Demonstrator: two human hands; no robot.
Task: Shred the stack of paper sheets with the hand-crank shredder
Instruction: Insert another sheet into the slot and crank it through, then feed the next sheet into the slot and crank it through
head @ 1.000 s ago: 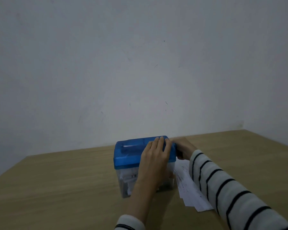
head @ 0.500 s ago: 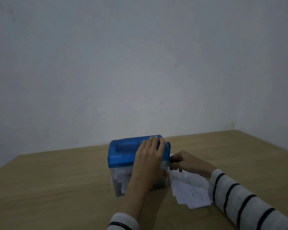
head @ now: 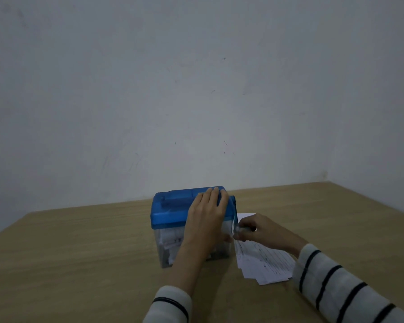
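Note:
A small hand-crank shredder [head: 173, 210] with a blue lid and a clear bin stands on the wooden table [head: 79, 264]. White paper shreds [head: 170, 241] fill the bin. My left hand [head: 207, 213] lies flat on the right part of the lid, fingers straight, pressing it down. My right hand [head: 254, 230] grips the crank handle [head: 237, 228] at the shredder's right side, low in its turn. A stack of printed paper sheets [head: 264, 262] lies on the table just right of the shredder, partly under my right forearm.
A plain grey wall [head: 196, 89] rises behind the table. The table's back edge meets the wall, and a room corner shows at the far right.
My right hand has swung the crank from the top of its turn, behind the lid, down to the lower right side. The left hand has stayed on the lid.

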